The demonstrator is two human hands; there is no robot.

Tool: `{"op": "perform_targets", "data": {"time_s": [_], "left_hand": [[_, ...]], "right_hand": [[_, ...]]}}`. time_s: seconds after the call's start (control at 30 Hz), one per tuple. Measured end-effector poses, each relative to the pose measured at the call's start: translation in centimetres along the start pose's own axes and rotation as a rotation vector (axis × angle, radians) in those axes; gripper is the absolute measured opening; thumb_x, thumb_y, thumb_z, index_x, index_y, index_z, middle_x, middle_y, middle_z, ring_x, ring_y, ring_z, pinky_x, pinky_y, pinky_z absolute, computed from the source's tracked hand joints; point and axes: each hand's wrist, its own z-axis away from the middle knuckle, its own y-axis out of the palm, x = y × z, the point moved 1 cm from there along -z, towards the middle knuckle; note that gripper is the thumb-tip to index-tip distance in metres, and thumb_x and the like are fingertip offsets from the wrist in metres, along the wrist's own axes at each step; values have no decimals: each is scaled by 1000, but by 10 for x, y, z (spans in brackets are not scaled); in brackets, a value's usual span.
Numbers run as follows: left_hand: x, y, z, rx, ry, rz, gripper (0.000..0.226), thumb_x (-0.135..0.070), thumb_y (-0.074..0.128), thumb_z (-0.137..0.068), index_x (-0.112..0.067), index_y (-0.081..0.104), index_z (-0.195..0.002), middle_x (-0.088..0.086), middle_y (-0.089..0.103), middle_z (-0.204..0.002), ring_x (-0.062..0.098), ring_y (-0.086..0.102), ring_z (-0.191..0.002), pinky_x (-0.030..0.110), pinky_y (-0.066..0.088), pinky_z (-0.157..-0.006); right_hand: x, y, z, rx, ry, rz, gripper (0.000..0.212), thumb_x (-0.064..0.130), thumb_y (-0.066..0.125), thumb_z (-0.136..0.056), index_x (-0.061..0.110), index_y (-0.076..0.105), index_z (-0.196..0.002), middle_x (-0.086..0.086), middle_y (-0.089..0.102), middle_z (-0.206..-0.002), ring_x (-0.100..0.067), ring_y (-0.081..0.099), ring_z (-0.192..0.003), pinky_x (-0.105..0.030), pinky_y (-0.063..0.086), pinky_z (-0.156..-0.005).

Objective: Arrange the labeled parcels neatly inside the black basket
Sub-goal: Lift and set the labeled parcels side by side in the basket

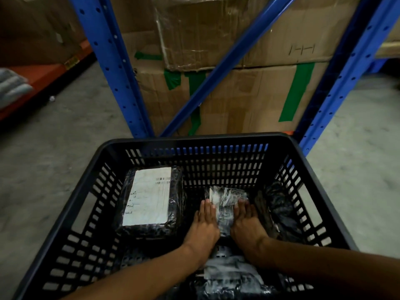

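A black slotted basket (91,185) fills the lower view. On its left floor lies a black-wrapped parcel with a large white label (149,200). In the middle sits a smaller black-wrapped parcel (227,204). My left hand (204,226) presses flat against its left side and my right hand (246,224) against its right side, so both hands clasp it. Another wrapped parcel with a pale label (229,276) lies near the front, partly under my forearms. A dark wrapped parcel (279,211) leans on the right wall.
Blue steel rack uprights (108,61) and a diagonal brace stand just beyond the basket. Large cardboard boxes (238,94) with green tape sit behind them. Concrete floor lies on both sides. An orange shelf beam (43,76) runs at the left.
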Motion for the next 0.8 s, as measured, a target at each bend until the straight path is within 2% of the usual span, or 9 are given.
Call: {"op": "perform_targets", "data": {"time_s": [0.13, 0.27, 0.43, 0.53, 0.63, 0.7, 0.73, 0.77, 0.8], "left_hand": [[1, -23, 8, 27, -7, 92, 90, -2, 56, -91, 9, -9, -152, 31, -11, -161, 43, -9, -151, 49, 5, -124], [30, -69, 12, -156, 119, 356, 77, -26, 63, -91, -8, 23, -154, 14, 21, -164, 27, 12, -153, 40, 6, -126], [67, -104, 29, -247, 138, 489, 51, -50, 50, -94, -14, 52, -131, 6, 58, -128, 23, 51, -126, 43, 22, -119], [78, -111, 31, -231, 38, 865, 47, -53, 50, -94, -12, 61, -114, 6, 66, -108, 23, 62, -102, 34, 47, -86], [81, -117, 18, -184, -228, 1273, 57, -59, 49, -92, -6, 64, -105, 10, 67, -99, 27, 65, -98, 32, 43, -73], [80, -119, 5, -191, -415, 1388, 57, -59, 49, -92, -3, 61, -88, 4, 50, -82, 30, 63, -87, 35, 37, -71], [79, -119, -2, -186, -492, 1419, 56, -59, 49, -92, -4, 63, -92, 19, 62, -88, 30, 63, -90, 34, 38, -73], [79, -118, -7, -172, -552, 1452, 61, -59, 50, -92, -2, 63, -110, 26, 58, -121, 32, 62, -103, 33, 42, -79], [78, -115, -11, -155, -587, 1485, 70, -59, 52, -91, 0, 56, -127, 21, 62, -122, 35, 58, -117, 36, 46, -90]], "right_hand": [[-19, -21, 8, 79, -62, -96, 61, 15, 48, -96, -7, 30, -149, -41, 13, -157, -56, 25, -142, -58, 29, -116], [-55, -56, 30, 46, -151, -320, 42, 33, 66, -85, 7, 65, -119, -16, 67, -124, -33, 69, -108, -33, 56, -86], [-98, -96, 39, 1, -195, -548, 38, 31, 65, -86, 14, 62, -120, -10, 70, -116, -28, 67, -107, -31, 54, -88], [-124, -108, 37, 79, -142, -1178, 37, 20, 70, -88, 21, 59, -124, -7, 68, -121, -26, 65, -112, -41, 53, -97], [-125, -108, 34, -30, 29, -1602, 44, 32, 80, -79, 27, 62, -119, 0, 71, -116, -15, 68, -105, -33, 55, -90], [-115, -104, 30, -111, 83, -1646, 66, 36, 89, -66, 29, 59, -125, 7, 71, -111, -10, 69, -98, -27, 57, -83], [-111, -102, 28, -164, 86, -1573, 75, 35, 92, -62, 28, 57, -128, 8, 69, -112, -10, 69, -99, -24, 55, -84], [-108, -100, 25, -213, 84, -1439, 80, 34, 93, -61, 27, 55, -131, 9, 68, -115, -11, 67, -102, -23, 52, -86], [-106, -98, 23, -242, 90, -1306, 82, 36, 92, -61, 25, 55, -133, 8, 66, -116, -12, 65, -105, -23, 49, -88]]}}
